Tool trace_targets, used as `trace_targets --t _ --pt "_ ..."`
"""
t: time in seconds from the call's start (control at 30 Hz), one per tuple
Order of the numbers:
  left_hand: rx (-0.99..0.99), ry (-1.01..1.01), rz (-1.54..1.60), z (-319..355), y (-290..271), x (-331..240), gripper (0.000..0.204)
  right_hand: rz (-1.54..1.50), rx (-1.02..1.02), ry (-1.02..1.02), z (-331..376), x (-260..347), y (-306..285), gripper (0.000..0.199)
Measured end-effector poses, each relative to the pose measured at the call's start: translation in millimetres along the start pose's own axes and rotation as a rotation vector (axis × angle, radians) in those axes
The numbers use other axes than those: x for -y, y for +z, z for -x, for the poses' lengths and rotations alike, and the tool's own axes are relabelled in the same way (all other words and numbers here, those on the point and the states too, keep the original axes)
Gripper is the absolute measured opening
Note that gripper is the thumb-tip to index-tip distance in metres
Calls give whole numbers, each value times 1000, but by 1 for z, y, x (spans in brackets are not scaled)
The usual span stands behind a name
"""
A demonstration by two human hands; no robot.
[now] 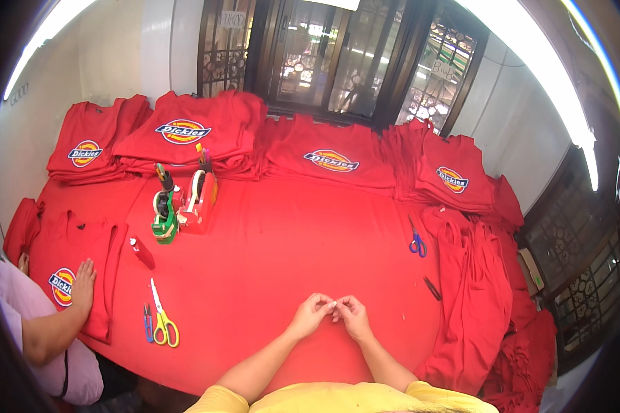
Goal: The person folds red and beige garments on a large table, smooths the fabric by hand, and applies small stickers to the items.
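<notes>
Over the red-covered table (255, 275), near its front edge, my two hands meet fingertip to fingertip. Both my left hand (311, 315) and my right hand (353, 318) are closed in a pinch. A tiny white piece (335, 303) shows between the fingertips; it is too small to name. To the right of my hands lie dark thread snips (432, 288) and, farther back, blue-handled scissors (418, 245). A heap of red sleeveless shirts (470, 296) spreads along the table's right side.
Folded red shirts with round logos stand in stacks (186, 155) along the back. Tape dispensers (196, 203), a small red bottle (142, 252), yellow-handled scissors (165, 330) and blue snips (148, 322) lie left. At far left, a co-worker's hand (83, 286) rests on a red shirt (103, 303).
</notes>
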State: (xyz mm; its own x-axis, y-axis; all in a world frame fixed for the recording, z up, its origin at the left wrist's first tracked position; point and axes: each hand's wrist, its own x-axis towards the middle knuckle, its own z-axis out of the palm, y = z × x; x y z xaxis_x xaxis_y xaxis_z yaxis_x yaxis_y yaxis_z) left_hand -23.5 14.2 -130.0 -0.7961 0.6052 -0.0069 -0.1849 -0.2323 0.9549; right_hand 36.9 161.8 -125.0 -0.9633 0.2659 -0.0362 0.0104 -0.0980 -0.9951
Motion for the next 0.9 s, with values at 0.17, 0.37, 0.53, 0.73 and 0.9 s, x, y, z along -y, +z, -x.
trace_targets --t 0.17,0.37,0.53,0.73,0.9 --pt "-14 39 136 -3 -1 11 15 -111 12 9 -2 0 2 7" --pt "-197 181 -220 -6 -14 -1 12 -192 13 10 2 3 3 11" --pt "-714 520 -262 -3 -81 -65 8 -144 17 -21 2 3 2 12" --pt "-1452 678 -823 7 -230 -132 11 -104 54 -39 -1 2 5 11" --pt "-1535 522 -1169 -14 -292 -153 14 -117 76 -40 -4 2 4 12"
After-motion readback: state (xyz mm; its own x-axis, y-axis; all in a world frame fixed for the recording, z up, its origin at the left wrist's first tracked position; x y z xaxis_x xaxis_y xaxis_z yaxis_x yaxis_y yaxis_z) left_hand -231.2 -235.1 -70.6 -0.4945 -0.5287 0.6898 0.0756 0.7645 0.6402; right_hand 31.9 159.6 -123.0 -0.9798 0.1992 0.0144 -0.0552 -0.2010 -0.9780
